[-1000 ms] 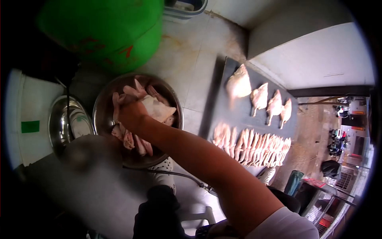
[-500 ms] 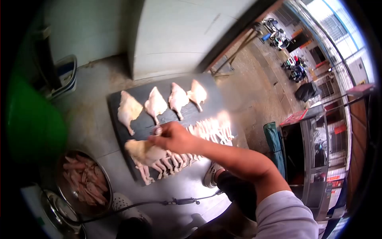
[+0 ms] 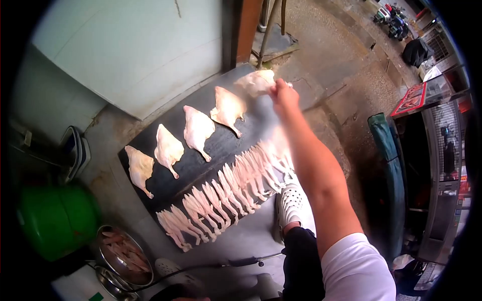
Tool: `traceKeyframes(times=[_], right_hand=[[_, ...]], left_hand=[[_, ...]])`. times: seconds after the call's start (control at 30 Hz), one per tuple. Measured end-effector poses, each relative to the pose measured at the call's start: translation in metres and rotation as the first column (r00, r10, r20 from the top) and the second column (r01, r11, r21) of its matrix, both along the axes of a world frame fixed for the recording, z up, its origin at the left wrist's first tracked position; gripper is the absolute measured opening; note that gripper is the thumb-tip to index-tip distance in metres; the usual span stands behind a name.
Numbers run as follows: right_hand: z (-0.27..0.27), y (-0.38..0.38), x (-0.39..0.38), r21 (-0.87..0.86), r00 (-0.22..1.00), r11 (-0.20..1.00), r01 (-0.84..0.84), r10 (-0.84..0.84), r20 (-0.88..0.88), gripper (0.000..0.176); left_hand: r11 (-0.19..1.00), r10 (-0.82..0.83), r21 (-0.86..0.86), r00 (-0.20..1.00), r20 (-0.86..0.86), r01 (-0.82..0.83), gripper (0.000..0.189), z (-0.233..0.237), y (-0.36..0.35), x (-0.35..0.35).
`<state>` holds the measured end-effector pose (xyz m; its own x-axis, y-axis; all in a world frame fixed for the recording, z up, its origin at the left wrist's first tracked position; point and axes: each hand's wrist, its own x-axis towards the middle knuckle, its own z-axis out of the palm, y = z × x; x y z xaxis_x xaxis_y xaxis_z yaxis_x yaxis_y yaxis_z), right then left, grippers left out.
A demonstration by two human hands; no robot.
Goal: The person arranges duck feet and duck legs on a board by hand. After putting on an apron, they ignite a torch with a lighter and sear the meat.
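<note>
My right hand [image 3: 284, 94] is closed round the bone end of a raw poultry leg [image 3: 257, 81], over the far right corner of a dark board [image 3: 186, 175]. The thigh part of that leg points left. Four more raw legs lie spaced along the board's back half, the nearest to my hand being a pale leg [image 3: 228, 107]. Along the front half runs a tight row of raw poultry feet [image 3: 221, 198], partly blurred by glare at its right end. My left hand is out of view.
A metal bowl [image 3: 148, 277] of pinkish meat pieces stands at lower left, beside a green tub [image 3: 60, 220]. A hose [image 3: 211, 266] crosses the floor before the board. My shoe [image 3: 290, 203] is close to its front edge. Behind stands a white panel [image 3: 135, 50].
My right hand has carried the leg from the board's left front to its far right corner. The leg at the left end now lies on the board. The view has turned and shifted.
</note>
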<state>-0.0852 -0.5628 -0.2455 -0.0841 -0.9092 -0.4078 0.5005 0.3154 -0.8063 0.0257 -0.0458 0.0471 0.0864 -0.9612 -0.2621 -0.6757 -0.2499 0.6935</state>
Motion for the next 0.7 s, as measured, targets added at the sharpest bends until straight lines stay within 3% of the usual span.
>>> traceKeyframes(times=[0.03,0.13,0.17,0.23,0.27,0.3,0.33,0.37,0.4,0.43,0.53,0.57,0.7], right_hand=[[-0.022,-0.003,0.005,0.051,0.992,0.998,0.044,-0.050,0.119,0.015],[-0.083,0.004,-0.002,0.325,0.979,0.945,-0.047,-0.021,0.203,0.019],[-0.085,0.014,0.000,0.369,0.990,0.929,0.006,-0.056,0.126,0.018],[-0.056,0.035,-0.011,0.401,0.943,0.884,-0.239,0.310,-0.119,0.018],[-0.032,0.042,-0.013,0.425,0.846,0.832,-0.357,0.481,-0.229,0.019],[-0.009,0.050,-0.014,0.429,0.626,0.771,-0.471,0.634,-0.453,0.018],[-0.017,0.046,-0.015,0.223,0.474,0.856,-0.467,0.455,-0.754,0.017],[-0.036,0.044,-0.017,0.006,0.293,0.864,-0.503,0.177,-0.940,0.016],[-0.038,0.047,-0.017,-0.185,0.108,0.798,-0.573,-0.151,-0.983,0.017],[-0.039,0.042,-0.017,-0.276,0.052,0.735,-0.619,-0.312,-0.949,0.021],[-0.062,0.025,-0.008,0.013,-0.135,0.739,-0.673,-0.106,-0.985,0.023],[-0.069,0.025,-0.007,0.011,-0.170,0.732,-0.681,-0.143,-0.975,0.026],[-0.082,0.027,-0.006,-0.016,-0.119,0.737,-0.676,-0.131,-0.984,0.026]], left_hand=[[1.000,0.002,0.030,1.000,0.000,-0.002,0.029,-0.013,-0.006,0.000],[0.992,-0.046,0.122,0.997,0.066,0.038,0.032,-0.048,-0.011,0.002],[0.986,-0.068,0.156,0.993,0.093,0.053,0.033,-0.055,-0.008,0.000],[0.979,-0.105,0.181,0.993,0.051,0.094,0.034,-0.064,-0.001,-0.001],[0.978,-0.117,0.177,0.992,0.038,0.109,0.035,-0.066,0.001,-0.002],[0.973,-0.122,0.198,0.992,0.024,0.115,0.036,-0.067,0.002,-0.003],[0.969,-0.126,0.218,0.992,0.012,0.120,0.037,-0.068,0.004,-0.004],[0.963,-0.132,0.239,0.991,0.001,0.128,0.037,-0.069,0.006,-0.005],[0.959,-0.158,0.241,0.987,0.010,0.151,0.038,-0.072,0.012,-0.007],[0.954,-0.186,0.244,0.982,0.020,0.176,0.039,-0.076,0.019,-0.008],[0.936,-0.202,0.297,0.979,0.011,0.190,0.040,-0.075,0.024,-0.011],[0.930,-0.192,0.320,0.981,-0.001,0.182,0.040,-0.074,0.024,-0.013],[0.928,-0.181,0.329,0.983,-0.018,0.176,0.040,-0.073,0.029,-0.014]])
